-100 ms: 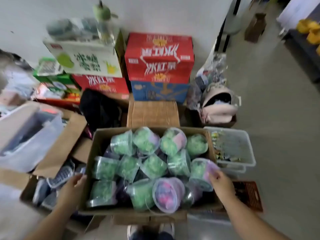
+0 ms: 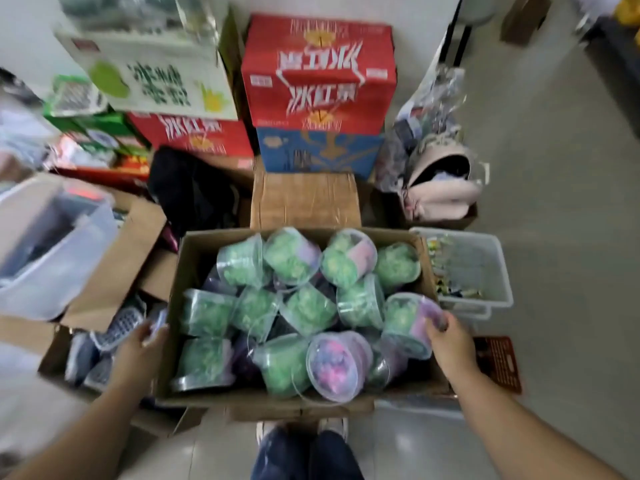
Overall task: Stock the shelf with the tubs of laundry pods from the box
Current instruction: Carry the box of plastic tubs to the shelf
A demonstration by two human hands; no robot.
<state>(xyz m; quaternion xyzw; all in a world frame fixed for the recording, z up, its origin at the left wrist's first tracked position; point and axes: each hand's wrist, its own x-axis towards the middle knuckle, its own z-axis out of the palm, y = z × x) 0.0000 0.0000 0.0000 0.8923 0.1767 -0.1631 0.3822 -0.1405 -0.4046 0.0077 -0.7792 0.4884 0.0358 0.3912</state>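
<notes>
Gripping the box (image 2: 194, 265) by its two sides, we see our left hand (image 2: 138, 351) curled on the left wall and our right hand (image 2: 450, 344) curled on the right rim. At least twelve tubs (image 2: 287, 365) lie jumbled inside. Two red cartons (image 2: 318, 74) and one blue carton (image 2: 318, 150) stand beyond.

Grey floor (image 2: 571, 237); white basket (image 2: 478, 301), red card (image 2: 498, 362) (right side) on it.
</notes>
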